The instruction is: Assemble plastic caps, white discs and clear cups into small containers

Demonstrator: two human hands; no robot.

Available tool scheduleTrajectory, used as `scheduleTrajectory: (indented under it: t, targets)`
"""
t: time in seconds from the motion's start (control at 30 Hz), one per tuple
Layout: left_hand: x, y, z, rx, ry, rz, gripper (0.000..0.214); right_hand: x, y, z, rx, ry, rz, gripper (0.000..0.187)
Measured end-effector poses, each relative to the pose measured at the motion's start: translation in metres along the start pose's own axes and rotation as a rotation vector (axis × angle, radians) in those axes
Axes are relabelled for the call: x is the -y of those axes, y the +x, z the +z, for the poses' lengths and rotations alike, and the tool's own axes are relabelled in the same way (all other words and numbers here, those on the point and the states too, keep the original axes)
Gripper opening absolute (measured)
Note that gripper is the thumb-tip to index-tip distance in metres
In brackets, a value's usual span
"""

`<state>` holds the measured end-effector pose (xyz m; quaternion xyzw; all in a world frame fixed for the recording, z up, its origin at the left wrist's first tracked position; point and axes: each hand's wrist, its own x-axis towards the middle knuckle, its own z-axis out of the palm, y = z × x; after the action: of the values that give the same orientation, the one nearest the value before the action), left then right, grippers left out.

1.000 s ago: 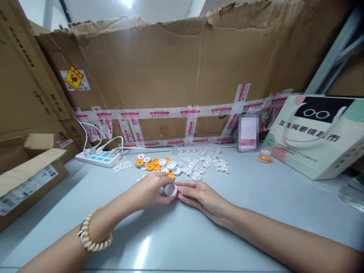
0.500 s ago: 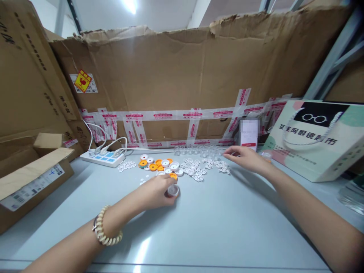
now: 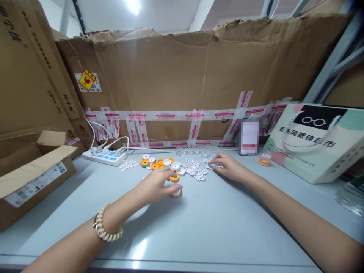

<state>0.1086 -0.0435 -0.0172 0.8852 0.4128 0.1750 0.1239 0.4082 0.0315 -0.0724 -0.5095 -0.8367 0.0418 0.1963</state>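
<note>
My left hand (image 3: 155, 185) is open, thumb stretched out and fingers apart, over a round white-and-orange piece (image 3: 176, 194) on the table. The thumb partly hides that piece. Just behind the fingers lies an orange ring-shaped cap (image 3: 174, 177). My right hand (image 3: 230, 167) reaches down at the right end of a pile of small white openwork plastic pieces (image 3: 196, 168). Its fingers are apart, with some white pieces (image 3: 216, 165) visible between them. Orange and white round caps (image 3: 155, 166) are heaped behind my left hand.
Clear plastic domes (image 3: 193, 150) line the back, near a phone (image 3: 249, 138). An orange-based clear capsule (image 3: 264, 159) stands by a paper bag (image 3: 309, 144). Small white discs (image 3: 129, 164) lie by a power strip (image 3: 104, 156). An open carton (image 3: 36, 178) sits left.
My right hand has moved left and down from the clear domes to the white openwork pieces. My left hand has loosened from the round piece, which now rests on the table.
</note>
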Motion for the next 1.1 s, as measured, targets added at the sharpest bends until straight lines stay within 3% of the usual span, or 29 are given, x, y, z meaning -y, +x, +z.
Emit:
scheduleTrajectory:
  t: [0.13,0.43,0.53,0.6,0.67,0.8,0.93,1.0,1.1]
  targets:
    - [0.000,-0.001,0.001,-0.003,-0.010,0.017,0.024,0.002,0.001,0.002,0.000,-0.111,-0.020,0.019]
    - [0.000,0.000,0.000,-0.056,-0.015,0.052,0.021,0.024,-0.002,-0.009,-0.095,-0.128,-0.020,0.017]
    - [0.001,0.001,-0.001,-0.123,-0.053,0.051,0.020,0.045,-0.001,-0.017,-0.144,0.106,0.026,0.016]
    - [0.001,0.002,-0.001,-0.184,-0.090,0.049,0.021,0.065,0.001,-0.025,-0.116,0.366,0.018,0.016]
    - [0.000,0.002,-0.001,-0.234,-0.156,0.041,0.023,0.087,0.002,-0.034,-0.052,0.482,-0.042,0.020]
    - [-0.007,0.001,-0.005,-0.241,-0.393,0.017,0.025,0.127,0.006,-0.050,0.035,0.495,-0.210,0.023]
    - [-0.013,0.000,-0.009,-0.257,-0.551,-0.022,0.021,0.152,0.012,-0.059,-0.004,0.491,-0.333,0.020]
    - [-0.014,0.000,-0.011,-0.273,-0.610,-0.055,0.020,0.157,0.015,-0.063,-0.024,0.517,-0.338,0.018]
    - [-0.012,0.000,-0.012,-0.309,-0.743,-0.136,0.017,0.148,0.019,-0.062,-0.091,0.602,-0.232,0.020]
